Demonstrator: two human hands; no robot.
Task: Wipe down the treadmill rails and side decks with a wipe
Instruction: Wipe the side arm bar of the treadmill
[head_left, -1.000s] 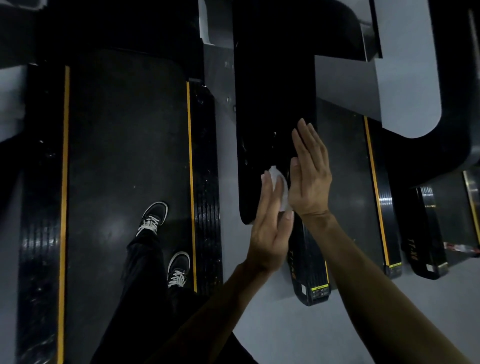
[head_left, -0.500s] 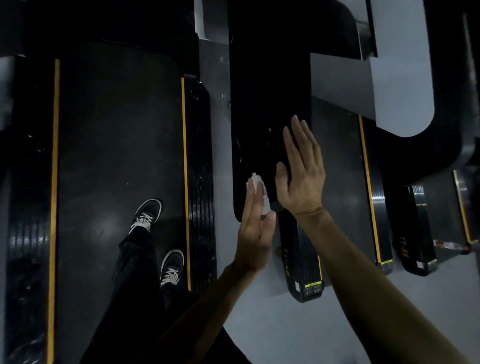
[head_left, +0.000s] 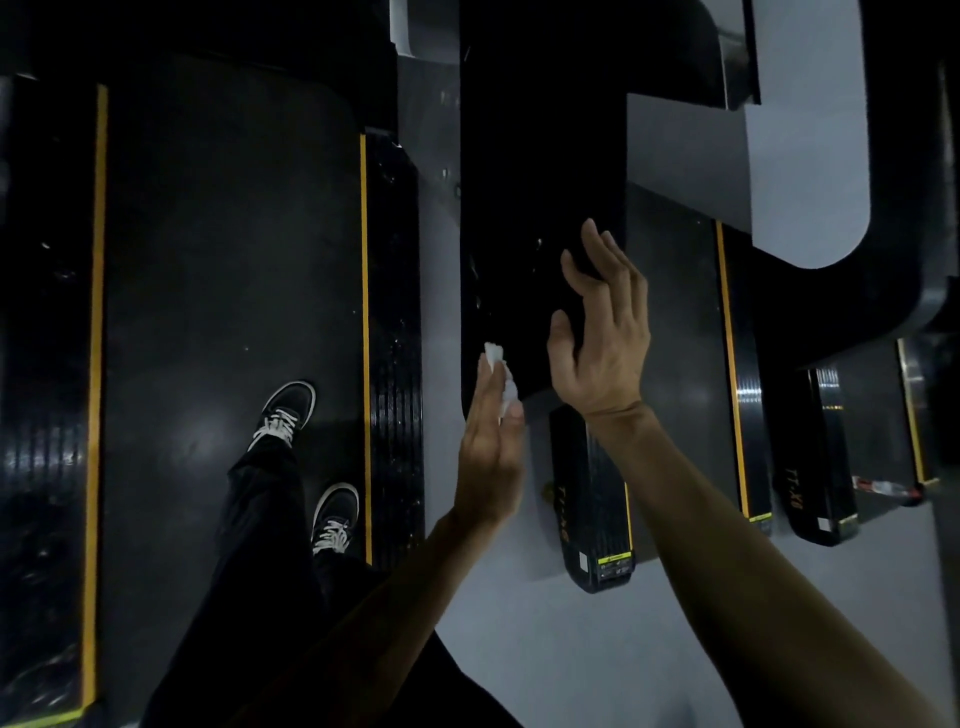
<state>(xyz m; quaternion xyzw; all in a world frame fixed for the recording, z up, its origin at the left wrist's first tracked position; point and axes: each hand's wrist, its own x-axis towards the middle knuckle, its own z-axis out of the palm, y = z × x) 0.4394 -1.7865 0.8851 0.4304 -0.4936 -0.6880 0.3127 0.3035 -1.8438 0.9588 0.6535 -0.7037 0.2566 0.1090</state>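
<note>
Only the head view here, looking straight down, so everything is placed off the grip of each hand.

The left hand (head_left: 491, 447) has the wipe (head_left: 501, 379), a small crumpled white wad, pressed under straight fingers with the thumb alongside. I'd call that a flat-fingered carry, not a clenched grip. The wad pokes out just past the fingertips, right at the near end of the black treadmill rail (head_left: 540, 218).

The right hand (head_left: 602, 332) is released, fingers spread and loosely bent, holding nothing. It hovers just right of the wipe hand, over the rail's right edge. Whether it actually touches the rail, can't tell.

The relation that matters: the rail runs directly ahead of the left grip, its long axis pointing away from the person towards the console end. So the wipe hand is the nearer one and already lined up; my guess is the next stroke goes straight forward along that axis.

Below and right of the grip is a glossy side deck (head_left: 592, 493) with a yellow stripe, same axis. Left of the grip are the belt (head_left: 228, 270) and the person's sneakers (head_left: 285, 415). The lighting's dim, so I can't judge wet versus dry.
</note>
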